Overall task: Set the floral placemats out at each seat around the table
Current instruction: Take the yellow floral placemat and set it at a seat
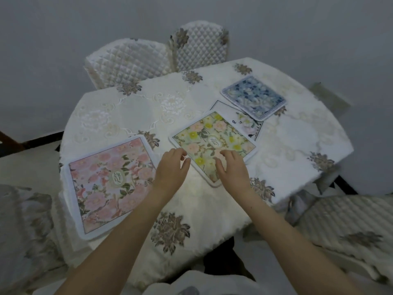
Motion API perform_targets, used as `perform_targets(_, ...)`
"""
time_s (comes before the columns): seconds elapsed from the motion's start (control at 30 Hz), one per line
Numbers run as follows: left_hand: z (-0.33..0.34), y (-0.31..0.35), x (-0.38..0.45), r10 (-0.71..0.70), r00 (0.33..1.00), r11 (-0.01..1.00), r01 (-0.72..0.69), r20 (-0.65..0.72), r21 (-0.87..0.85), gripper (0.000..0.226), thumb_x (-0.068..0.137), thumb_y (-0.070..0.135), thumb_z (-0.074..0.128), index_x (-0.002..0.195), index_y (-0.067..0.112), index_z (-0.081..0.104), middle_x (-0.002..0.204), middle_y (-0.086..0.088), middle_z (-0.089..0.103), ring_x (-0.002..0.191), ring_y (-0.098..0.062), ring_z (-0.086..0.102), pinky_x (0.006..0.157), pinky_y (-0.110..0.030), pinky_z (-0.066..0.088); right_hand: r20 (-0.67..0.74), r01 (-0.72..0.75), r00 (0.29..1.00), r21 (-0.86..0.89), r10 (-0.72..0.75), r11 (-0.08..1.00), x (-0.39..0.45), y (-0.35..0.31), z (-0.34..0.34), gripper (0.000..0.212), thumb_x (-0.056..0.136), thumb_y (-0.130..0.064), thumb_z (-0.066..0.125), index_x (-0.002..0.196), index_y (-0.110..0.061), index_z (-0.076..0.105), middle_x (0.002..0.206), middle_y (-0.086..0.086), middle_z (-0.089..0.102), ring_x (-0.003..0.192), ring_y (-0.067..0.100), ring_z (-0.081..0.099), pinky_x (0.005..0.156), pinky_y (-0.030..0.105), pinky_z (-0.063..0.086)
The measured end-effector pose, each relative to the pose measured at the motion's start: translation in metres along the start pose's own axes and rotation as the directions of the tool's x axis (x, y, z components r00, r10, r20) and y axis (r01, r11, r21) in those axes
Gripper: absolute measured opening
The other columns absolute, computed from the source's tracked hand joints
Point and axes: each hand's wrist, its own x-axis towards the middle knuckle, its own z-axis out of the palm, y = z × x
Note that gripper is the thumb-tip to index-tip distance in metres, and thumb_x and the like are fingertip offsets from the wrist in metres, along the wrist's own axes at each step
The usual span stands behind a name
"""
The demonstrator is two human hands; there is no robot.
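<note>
A pink floral placemat (110, 184) lies flat at the table's near left. A yellow-and-peach floral placemat (212, 141) lies in the middle, turned at an angle. Under its far corner shows a white placemat with a black line border (248, 124). A blue floral placemat (254, 97) lies at the far right, over that white one's corner. My left hand (172, 169) hovers at the yellow placemat's near left edge, fingers curled and apart, holding nothing. My right hand (231, 167) hovers over its near part, fingers spread.
The round table (131, 116) wears a cream embroidered cloth with grey flower motifs. Two quilted white chairs (127, 62) stand at the far side. More covered seats sit at the near left (27, 220) and near right (348, 226). Grey walls lie behind.
</note>
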Motion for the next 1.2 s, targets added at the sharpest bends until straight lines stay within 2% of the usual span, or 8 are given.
perform_targets(0.33,0.075,0.056,0.031,-0.044,0.996,0.998,0.04,0.077,0.047,0.015,0.093,0.025,0.054,0.099,0.012,0.058,0.087,0.001,0.055,0.083,-0.017,0.047,0.067,-0.028,0.04,0.073,-0.066,0.995,0.005,0.066,0.998,0.04,0.1,-0.031,0.035,0.096,-0.028,0.047,0.124,-0.008,0.054,0.122,0.009,0.057,0.114,0.025,0.049,0.09,0.034,0.042)
perform_targets(0.43,0.102,0.075,0.043,-0.103,0.992,0.993,0.098,0.07,0.064,0.014,0.093,0.026,0.054,0.098,0.013,0.058,0.087,0.004,0.052,0.083,-0.015,0.046,0.067,-0.028,0.037,0.111,-0.032,0.993,0.019,0.03,0.999,0.063,0.132,-0.039,0.034,0.096,-0.028,0.047,0.123,-0.008,0.054,0.122,0.009,0.057,0.114,0.025,0.049,0.09,0.033,0.042)
perform_targets(0.67,0.149,0.1,0.061,-0.267,0.964,0.957,0.265,0.001,0.118,0.016,0.094,0.024,0.052,0.098,0.009,0.058,0.089,-0.004,0.056,0.083,-0.018,0.045,0.066,-0.028,0.034,0.242,0.106,0.964,0.03,-0.11,0.994,0.114,0.186,-0.048,0.032,0.096,-0.024,0.049,0.121,-0.004,0.055,0.116,0.014,0.057,0.108,0.029,0.051,0.087,0.036,0.044)
perform_targets(0.8,0.161,0.102,0.063,-0.35,0.936,0.927,0.351,-0.031,0.132,0.019,0.093,0.025,0.053,0.103,0.009,0.058,0.094,-0.005,0.058,0.088,-0.022,0.052,0.067,-0.03,0.039,0.304,0.232,0.925,0.022,-0.227,0.973,0.138,0.196,-0.043,0.033,0.095,-0.021,0.051,0.12,-0.001,0.056,0.113,0.017,0.059,0.107,0.032,0.053,0.087,0.038,0.045)
perform_targets(0.9,0.167,0.096,0.066,-0.412,0.911,0.898,0.411,-0.031,0.154,0.029,0.091,0.03,0.055,0.113,0.011,0.058,0.107,-0.007,0.06,0.098,-0.024,0.055,0.077,-0.033,0.044,0.357,0.29,0.892,0.018,-0.277,0.957,0.154,0.194,-0.033,0.035,0.094,-0.021,0.051,0.122,0.0,0.055,0.115,0.018,0.059,0.106,0.033,0.053,0.089,0.04,0.046)
perform_targets(1.03,0.172,0.076,0.069,-0.462,0.887,0.846,0.441,-0.003,0.3,0.049,0.092,0.038,0.053,0.132,0.01,0.048,0.129,-0.01,0.055,0.116,-0.03,0.048,0.093,-0.038,0.041,0.429,0.348,0.846,0.004,-0.316,0.937,0.174,0.188,-0.017,0.041,0.094,-0.022,0.049,0.129,-0.001,0.05,0.124,0.018,0.056,0.112,0.034,0.052,0.092,0.042,0.045)
perform_targets(1.13,0.173,0.054,0.07,-0.485,0.874,0.805,0.431,0.034,0.408,0.06,0.091,0.045,0.049,0.142,0.015,0.037,0.146,-0.008,0.041,0.132,-0.03,0.036,0.109,-0.042,0.031,0.471,0.386,0.821,-0.04,-0.324,0.921,0.189,0.184,-0.003,0.048,0.095,-0.028,0.047,0.137,-0.005,0.043,0.136,0.017,0.049,0.122,0.035,0.046,0.098,0.044,0.042)
perform_targets(1.2,0.173,0.041,0.071,-0.515,0.856,0.783,0.444,0.053,0.435,0.064,0.091,0.048,0.047,0.146,0.02,0.029,0.154,-0.006,0.03,0.14,-0.03,0.024,0.115,-0.045,0.021,0.523,0.371,0.808,-0.096,-0.27,0.924,0.199,0.183,0.009,0.055,0.096,-0.036,0.044,0.144,-0.012,0.033,0.147,0.016,0.038,0.134,0.036,0.034,0.106,0.05,0.035)
